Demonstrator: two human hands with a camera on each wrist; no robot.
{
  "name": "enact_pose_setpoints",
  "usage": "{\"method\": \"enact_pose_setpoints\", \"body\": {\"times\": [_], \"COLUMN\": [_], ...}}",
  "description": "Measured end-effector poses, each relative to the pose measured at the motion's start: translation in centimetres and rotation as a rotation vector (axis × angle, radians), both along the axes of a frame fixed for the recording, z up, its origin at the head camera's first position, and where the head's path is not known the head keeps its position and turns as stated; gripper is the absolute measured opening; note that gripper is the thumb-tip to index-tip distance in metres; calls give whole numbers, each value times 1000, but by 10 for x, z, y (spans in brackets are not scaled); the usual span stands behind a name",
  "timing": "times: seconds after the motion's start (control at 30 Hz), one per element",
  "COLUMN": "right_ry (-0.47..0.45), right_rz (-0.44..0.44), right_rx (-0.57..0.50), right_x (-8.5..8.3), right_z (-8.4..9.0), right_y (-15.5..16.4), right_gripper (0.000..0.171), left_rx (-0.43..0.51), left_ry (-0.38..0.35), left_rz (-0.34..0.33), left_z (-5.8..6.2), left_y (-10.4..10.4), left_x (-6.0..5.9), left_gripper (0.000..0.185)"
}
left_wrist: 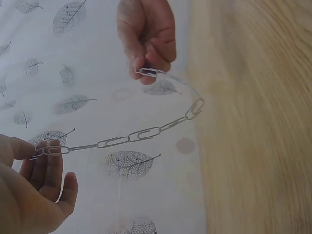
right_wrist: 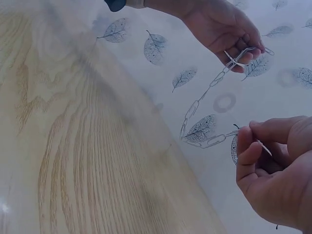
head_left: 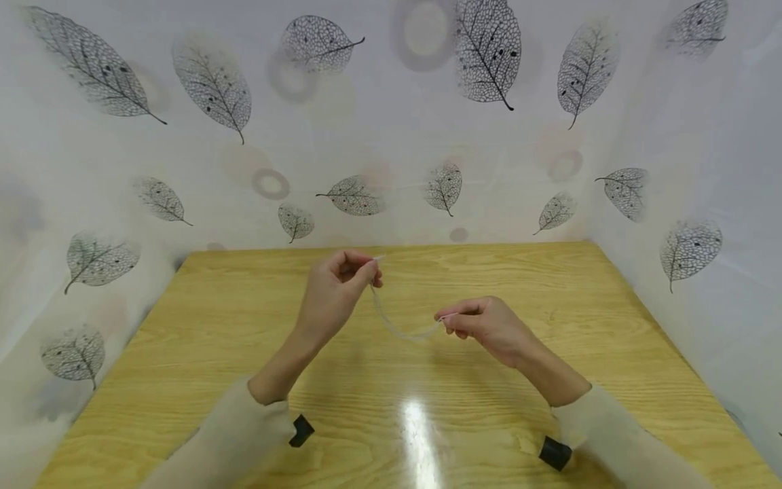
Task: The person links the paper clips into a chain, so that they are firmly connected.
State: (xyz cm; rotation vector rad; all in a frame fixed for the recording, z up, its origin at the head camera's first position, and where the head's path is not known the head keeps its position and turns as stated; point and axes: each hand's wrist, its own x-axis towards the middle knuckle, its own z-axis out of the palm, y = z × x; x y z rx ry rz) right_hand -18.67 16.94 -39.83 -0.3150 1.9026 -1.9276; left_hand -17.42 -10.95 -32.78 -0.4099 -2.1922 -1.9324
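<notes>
**Two hands, one paper clip chain**

Two hands are holding a paper clip chain [head_left: 400, 326] in the air above the wooden table [head_left: 550, 285], and it is sagging in a loose curve between them. My left hand [head_left: 332, 292] is pinching the end clip up high, thumb against fingertips. My right hand [head_left: 489, 326] is pinching the other end, lower and nearer to me. Neither hand is free; both are grasping the chain at its tips.

From the left wrist view I am counting several links [left_wrist: 141, 134], each hooked into the next, swinging in front of the leaf-patterned wall [head_left: 391, 136].

I am judging this thing as very light and floppy: each clip is stiff wire, but the joints are loose, so the whole chain is drooping and could twist. The thin metal is smooth, so it may slip from a weak pinch. The end clips look like the best place to take hold, flat between thumb and finger.
</notes>
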Motion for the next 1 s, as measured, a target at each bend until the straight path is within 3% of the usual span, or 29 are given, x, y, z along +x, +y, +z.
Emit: {"method": "enact_pose_setpoints", "body": {"times": [0.23, 0.37, 0.63, 1.0], "right_ry": [49, 50, 86, 164], "right_rz": [-86, -106, -57, -114], "right_rx": [-80, -74, -3, 1], "right_x": [3, 2, 0, 0], "right_z": [8, 11, 14, 21], "right_y": [-5, -8, -12, -14], "right_gripper": [10, 11, 30, 18], "left_rx": [-23, -34, -39, -65], "left_ry": [-23, -40, -51, -54], "left_rz": [-18, -29, -37, -57], "left_z": [-10, -16, -20, -31], "left_y": [4, 6, 10, 14], "left_x": [0, 0, 0, 1], "left_gripper": [11, 10, 9, 8]}}
